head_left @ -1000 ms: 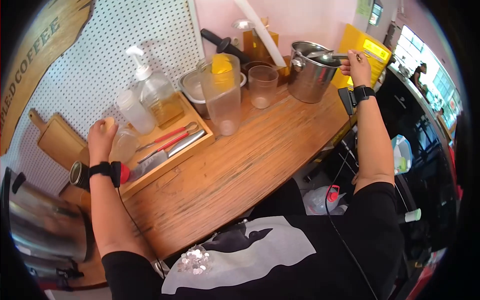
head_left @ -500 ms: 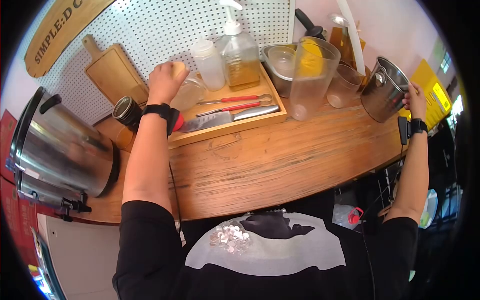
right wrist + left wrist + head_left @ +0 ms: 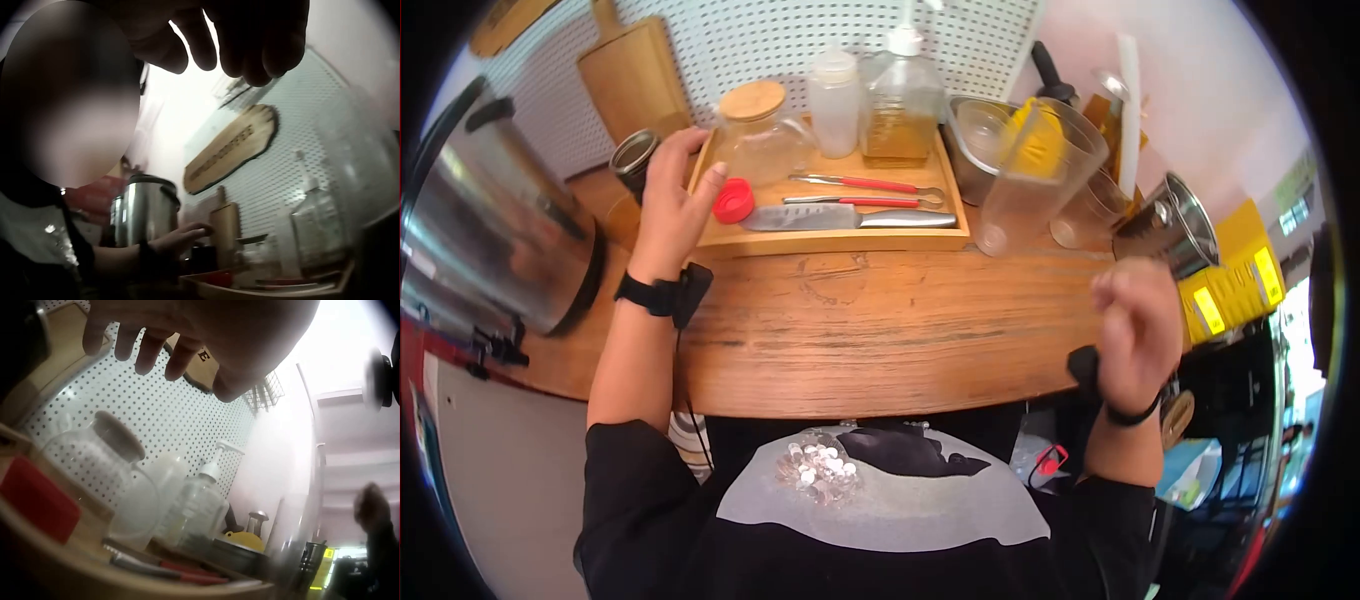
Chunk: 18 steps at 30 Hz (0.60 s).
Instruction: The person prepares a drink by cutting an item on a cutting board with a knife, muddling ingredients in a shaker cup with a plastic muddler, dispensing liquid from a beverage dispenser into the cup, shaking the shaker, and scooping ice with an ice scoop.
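Observation:
My left hand (image 3: 673, 205) hovers at the left end of a wooden tray (image 3: 830, 240), fingers extended and thumb apart, holding nothing. Just right of it stands a glass pot (image 3: 760, 150) with a round wooden lid (image 3: 752, 100). A red cap (image 3: 734, 201) lies near the thumb, beside a kitchen knife (image 3: 820, 217) and red-handled tongs (image 3: 870, 184). Blurred by motion, my right hand (image 3: 1140, 325) is over the table's right part, its fingers loosely bent and nothing in them. Beyond it a steel bucket (image 3: 1165, 230) stands at the table's right end.
A squeeze bottle (image 3: 834, 105) and a pump bottle (image 3: 897, 110) stand at the tray's back. Clear plastic pitcher (image 3: 1025, 200), cup (image 3: 1085, 215) and steel container (image 3: 972, 160) are right of it. A dark open jar (image 3: 632, 160) and large steel urn (image 3: 510, 220) occupy the left.
My left hand has let go of the pot's wooden lid and drawn left. The right hand, earlier at the bucket with a metal handle, has come off it toward my body. The head view has shifted.

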Tool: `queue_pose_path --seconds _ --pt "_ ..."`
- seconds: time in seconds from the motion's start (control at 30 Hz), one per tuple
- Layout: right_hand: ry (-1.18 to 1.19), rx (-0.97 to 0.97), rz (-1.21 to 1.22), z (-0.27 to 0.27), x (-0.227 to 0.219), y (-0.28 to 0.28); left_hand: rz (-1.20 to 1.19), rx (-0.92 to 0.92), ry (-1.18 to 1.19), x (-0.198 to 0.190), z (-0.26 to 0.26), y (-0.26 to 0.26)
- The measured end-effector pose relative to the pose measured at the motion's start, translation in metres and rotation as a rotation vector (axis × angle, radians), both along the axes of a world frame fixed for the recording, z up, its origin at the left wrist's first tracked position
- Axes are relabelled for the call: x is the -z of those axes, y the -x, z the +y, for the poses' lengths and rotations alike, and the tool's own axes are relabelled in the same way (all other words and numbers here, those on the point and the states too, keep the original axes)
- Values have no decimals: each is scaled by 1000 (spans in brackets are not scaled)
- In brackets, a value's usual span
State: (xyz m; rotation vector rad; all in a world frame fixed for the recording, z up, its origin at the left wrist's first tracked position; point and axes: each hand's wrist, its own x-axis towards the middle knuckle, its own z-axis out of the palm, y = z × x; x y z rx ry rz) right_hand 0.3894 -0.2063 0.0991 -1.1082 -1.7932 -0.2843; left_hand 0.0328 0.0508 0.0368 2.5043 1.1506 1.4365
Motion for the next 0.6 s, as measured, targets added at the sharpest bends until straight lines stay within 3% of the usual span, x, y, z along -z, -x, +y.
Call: queue_pose_path --seconds 0.07,0.1,0.13,0.17,0.2,0.23,0.4,0.47,0.53,0.6 --pt "-119 -377 -47 -7 -13 41 -27 -42 -7 16 -8 5" --pt "97 -551 157 -20 -22 52 -43 -53 -20 21 -12 8" --pt "-204 -713 111 -14 -18 63 -41 -83 -19 24 -15 11" --pt "-469 -672 141 -16 -17 78 -80 -83 -19 24 -17 12" --pt "-307 -840 -65 -18 -44 75 -120 -79 -19 25 -19 14" --pt "-472 -864 7 -11 -45 85 -122 -86 -44 24 -21 16" --pt "-436 -871 99 -13 -55 101 -194 -87 -26 27 -20 19" --pt "-299 -1107 109 -8 -55 100 -179 -82 -22 27 -21 20" --pt "-364 -1106 126 -7 -50 108 -182 -80 -18 26 -23 20" --pt "-146 -885 124 -17 -46 110 -162 -54 -20 23 -25 18"
